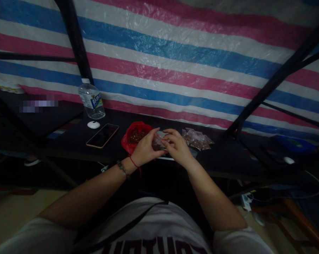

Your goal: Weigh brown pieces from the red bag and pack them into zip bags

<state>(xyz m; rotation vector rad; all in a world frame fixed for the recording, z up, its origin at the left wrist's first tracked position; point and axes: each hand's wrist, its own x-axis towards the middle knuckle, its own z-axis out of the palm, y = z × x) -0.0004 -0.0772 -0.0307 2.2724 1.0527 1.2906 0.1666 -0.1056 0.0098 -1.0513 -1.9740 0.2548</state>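
A: What is lying around the grip, starting with the biggest?

B: The black desk [69, 137] is carrying everything. Far left of the grip a clear water bottle [91, 99] is standing upright, with its white cap [93, 124] lying just in front of it. A phone [102, 135] is lying face up between the cap and the grip. Just left of the grip a red plastic bag [134, 138] is sitting open, with brownish bits showing inside. Just right of the grip, small clear filled packets [197, 139] are lying in a heap.

A: And the grip itself?

B: The left hand [145, 149] and the right hand [177, 146] are both pinching a small clear pouch [157, 142] between them, fingertips narrow on its top edge, just above the desk.

A: How should that be handled well?

B: I would judge that keeping the pouch upright and pressing along its edge evenly is stopping the bits from spilling. The light is dim, so I cannot tell whether its mouth is open.
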